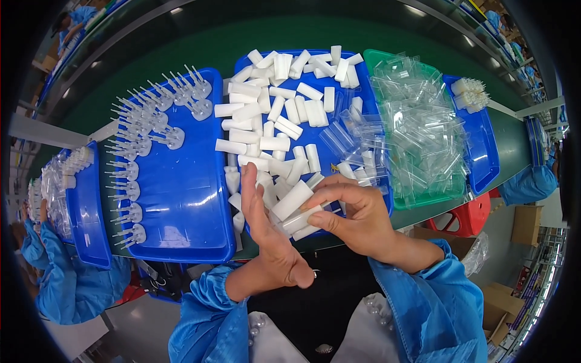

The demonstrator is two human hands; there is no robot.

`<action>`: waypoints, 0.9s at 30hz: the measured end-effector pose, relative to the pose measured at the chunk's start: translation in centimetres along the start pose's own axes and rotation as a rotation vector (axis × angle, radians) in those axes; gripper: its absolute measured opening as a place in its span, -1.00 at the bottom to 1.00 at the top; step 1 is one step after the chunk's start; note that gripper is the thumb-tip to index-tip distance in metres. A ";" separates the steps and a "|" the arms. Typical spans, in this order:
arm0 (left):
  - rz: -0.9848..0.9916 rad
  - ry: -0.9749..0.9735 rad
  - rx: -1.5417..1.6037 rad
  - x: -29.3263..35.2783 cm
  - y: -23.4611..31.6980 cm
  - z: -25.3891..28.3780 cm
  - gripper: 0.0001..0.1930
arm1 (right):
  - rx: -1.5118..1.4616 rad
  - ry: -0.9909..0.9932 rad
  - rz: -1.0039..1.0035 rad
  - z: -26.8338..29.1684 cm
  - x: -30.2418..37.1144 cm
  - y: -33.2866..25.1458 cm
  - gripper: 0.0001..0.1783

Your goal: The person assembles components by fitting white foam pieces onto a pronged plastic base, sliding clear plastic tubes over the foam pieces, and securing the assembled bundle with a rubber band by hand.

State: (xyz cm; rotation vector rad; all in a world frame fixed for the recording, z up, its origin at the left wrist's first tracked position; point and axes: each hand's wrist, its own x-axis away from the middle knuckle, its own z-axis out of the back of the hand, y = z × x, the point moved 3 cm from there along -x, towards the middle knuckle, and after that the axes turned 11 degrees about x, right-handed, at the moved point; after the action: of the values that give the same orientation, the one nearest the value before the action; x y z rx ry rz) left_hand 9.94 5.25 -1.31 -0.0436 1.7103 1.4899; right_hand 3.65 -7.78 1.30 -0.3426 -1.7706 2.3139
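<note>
My right hand [363, 221] pinches a small bundle of white blocks [293, 201] between thumb and fingers, and at least one of them sits in a clear plastic sleeve [294, 222]. Beside the bundle's left ends, my left hand [266, 233] is held upright with its fingers stretched out and palm toward it. Whether the palm touches those ends I cannot tell. Just beyond both hands lies a blue tray [315, 142] with many loose white blocks [289, 128]. Several clear sleeves [342, 136] lie along its right side.
At the left, a blue tray [175, 209] carries clear pronged pieces [130, 169] along its edge. A green tray [378, 60] heaped with clear sleeves [423, 127] stands right, before a narrow blue tray [484, 151] with white pieces. A red stool [469, 215] and co-workers' blue sleeves [526, 184] flank the bench.
</note>
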 end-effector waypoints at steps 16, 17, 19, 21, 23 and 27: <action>0.288 -0.322 0.286 -1.5 1.4 1.3 -0.70 | 0.443 -0.056 0.455 1.6 1.4 -1.9 -0.74; 0.287 -0.359 0.237 -1.4 1.3 1.2 -0.68 | 0.444 -0.056 0.453 1.6 1.5 -1.8 -0.74; 0.240 -0.384 0.130 -1.6 1.5 0.8 -0.66 | 0.320 -0.043 0.224 1.8 1.6 -1.2 -0.71; 0.157 -0.377 0.101 -1.2 1.4 0.6 -0.64 | 0.310 0.020 0.178 1.1 2.0 -0.5 -0.65; 0.158 -0.398 0.077 -1.3 1.4 0.5 -0.63 | -0.050 0.135 -0.048 0.4 2.1 0.4 -0.64; 0.210 -0.388 0.101 -1.3 1.1 0.5 -0.60 | 0.208 0.028 0.138 1.0 1.3 -0.5 -0.62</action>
State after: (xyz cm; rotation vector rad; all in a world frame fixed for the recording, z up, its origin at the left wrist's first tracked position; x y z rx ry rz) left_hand 10.49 5.40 0.37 0.4629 1.5013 1.4458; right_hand 2.08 -8.15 2.00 -0.4720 -1.5188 2.5471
